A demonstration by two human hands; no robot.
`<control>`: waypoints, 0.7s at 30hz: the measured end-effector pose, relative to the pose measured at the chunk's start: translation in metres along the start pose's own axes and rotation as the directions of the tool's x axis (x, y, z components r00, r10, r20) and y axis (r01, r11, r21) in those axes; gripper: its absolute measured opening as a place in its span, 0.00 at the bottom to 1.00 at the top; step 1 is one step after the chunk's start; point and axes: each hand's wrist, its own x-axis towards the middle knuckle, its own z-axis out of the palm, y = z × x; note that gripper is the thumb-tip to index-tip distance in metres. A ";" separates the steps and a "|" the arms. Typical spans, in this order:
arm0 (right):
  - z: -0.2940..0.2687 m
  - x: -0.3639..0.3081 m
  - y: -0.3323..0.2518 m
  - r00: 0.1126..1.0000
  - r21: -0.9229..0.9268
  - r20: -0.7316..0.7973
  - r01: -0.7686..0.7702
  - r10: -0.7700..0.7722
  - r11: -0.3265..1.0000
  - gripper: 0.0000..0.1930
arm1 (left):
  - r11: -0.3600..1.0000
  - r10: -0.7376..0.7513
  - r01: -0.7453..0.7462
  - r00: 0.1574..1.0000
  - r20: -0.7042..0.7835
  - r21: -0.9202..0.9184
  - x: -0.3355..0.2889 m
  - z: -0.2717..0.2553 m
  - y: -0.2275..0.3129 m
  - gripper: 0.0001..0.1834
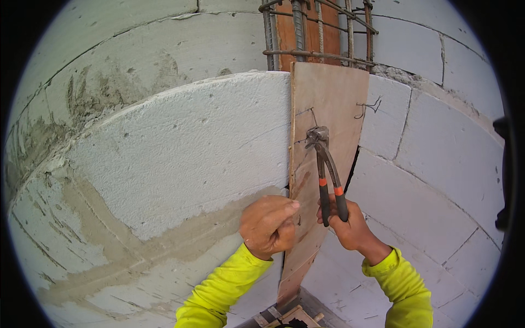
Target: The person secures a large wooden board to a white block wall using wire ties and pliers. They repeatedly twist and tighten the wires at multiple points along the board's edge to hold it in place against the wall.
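Note:
My right hand (pixel 346 223) grips a pair of end-cutting pincers (pixel 329 164) by their dark handles with orange bands. The pincers point upward, their jaws at a short tie wire (pixel 314 116) on the face of a tall plywood panel (pixel 333 93). Whether the jaws are clamped on the wire is too small to tell. Lower and to the left, my left hand (pixel 268 227) is closed in a loose fist in front of the panel's left edge; its palm side is hidden, so anything inside cannot be made out.
Pale block walls (pixel 191 142) flank the panel; grey mortar (pixel 180 240) smears the left one. A twisted wire (pixel 370 105) sticks out near the panel's right edge. Steel rebar (pixel 299 27) rises behind its top. Wooden pieces (pixel 298 317) lie at the bottom.

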 end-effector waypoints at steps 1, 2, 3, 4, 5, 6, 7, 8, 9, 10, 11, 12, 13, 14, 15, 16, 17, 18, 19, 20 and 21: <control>-0.009 -0.004 0.000 0.994 -0.047 0.000 -0.109 0.109 0.993 0.15 | 1.000 -0.010 0.010 1.000 0.008 0.010 -0.001 0.001 0.001 0.19; -0.018 -0.007 0.001 0.994 0.031 0.072 -0.087 0.084 0.996 0.15 | 1.000 -0.006 0.006 1.000 -0.012 0.007 -0.001 0.002 0.002 0.21; -0.031 -0.012 -0.001 0.982 0.078 0.132 -0.145 0.134 0.986 0.16 | 0.996 0.028 -0.031 0.999 0.037 0.088 0.001 0.005 0.003 0.23; -0.046 -0.015 -0.003 0.965 0.142 0.230 -0.165 0.129 0.976 0.17 | 0.985 0.076 -0.085 0.995 0.061 0.153 0.003 0.012 0.004 0.25; -0.065 -0.019 -0.006 0.924 0.186 0.342 -0.245 0.171 0.952 0.20 | 0.969 0.104 -0.122 0.990 0.090 0.217 0.007 0.021 0.005 0.27; -0.082 -0.019 -0.010 0.876 0.197 0.417 -0.348 0.243 0.916 0.20 | 0.949 0.145 -0.175 0.981 0.127 0.262 0.011 0.032 0.007 0.27; -0.095 -0.017 -0.017 0.820 0.241 0.516 -0.417 0.249 0.876 0.20 | 0.925 0.190 -0.231 0.969 0.159 0.303 0.016 0.045 0.008 0.27; -0.104 -0.014 -0.024 0.775 0.295 0.560 -0.517 0.293 0.803 0.20 | 0.912 0.201 -0.259 0.958 0.202 0.318 0.022 0.061 0.007 0.23; -0.108 -0.013 -0.032 0.795 0.287 0.523 -0.503 0.307 0.815 0.21 | 0.898 0.236 -0.297 0.948 0.214 0.325 0.029 0.076 0.006 0.19; -0.112 -0.009 -0.042 0.764 0.250 0.573 -0.507 0.296 0.825 0.21 | 0.894 0.237 -0.314 0.937 0.257 0.319 0.036 0.091 0.004 0.17; -0.115 -0.004 -0.054 0.733 0.223 0.600 -0.539 0.321 0.813 0.21 | 0.888 0.255 -0.339 0.925 0.281 0.310 0.044 0.103 0.000 0.14; -0.117 0.001 -0.066 0.697 0.187 0.615 -0.583 0.369 0.790 0.21 | 0.886 0.252 -0.356 0.907 0.338 0.298 0.051 0.110 -0.004 0.13; -0.118 0.002 -0.076 0.710 0.128 0.587 -0.556 0.389 0.821 0.20 | 0.877 0.276 -0.385 0.894 0.353 0.290 0.055 0.112 -0.007 0.11; -0.119 0.002 -0.086 0.742 0.029 0.509 -0.521 0.437 0.853 0.21 | 0.874 0.278 -0.402 0.875 0.397 0.274 0.060 0.113 -0.009 0.09; -0.118 0.000 -0.094 0.773 -0.113 0.379 -0.506 0.508 0.855 0.22 | 0.869 0.283 -0.423 0.850 0.443 0.256 0.067 0.112 -0.011 0.08; -0.117 -0.003 -0.099 0.807 -0.259 0.180 -0.513 0.563 0.818 0.23 | 0.859 0.279 -0.443 0.824 0.493 0.255 0.074 0.112 -0.012 0.06; -0.113 -0.012 -0.102 0.921 -0.494 0.068 -0.302 0.382 0.815 0.32 | 0.852 0.271 -0.461 0.795 0.542 0.249 0.083 0.112 -0.011 0.05; -0.108 -0.020 -0.103 0.985 -0.625 0.079 -0.071 0.153 0.777 0.33 | 0.845 0.224 -0.477 0.727 0.650 0.243 0.091 0.110 -0.010 0.05; -0.100 -0.029 -0.103 0.988 -0.773 0.097 0.148 -0.116 0.617 0.34 | 0.887 0.159 -0.404 0.723 0.673 0.225 0.099 0.109 -0.007 0.05; -0.095 -0.034 -0.105 0.969 -0.825 0.121 0.220 -0.217 0.521 0.34 | 0.916 0.071 -0.340 0.657 0.751 0.211 0.109 0.111 -0.004 0.05; -0.093 -0.037 -0.111 0.963 -0.857 0.106 0.216 -0.249 0.468 0.35 | 0.944 -0.010 -0.265 0.568 0.823 0.195 0.119 0.113 -0.002 0.06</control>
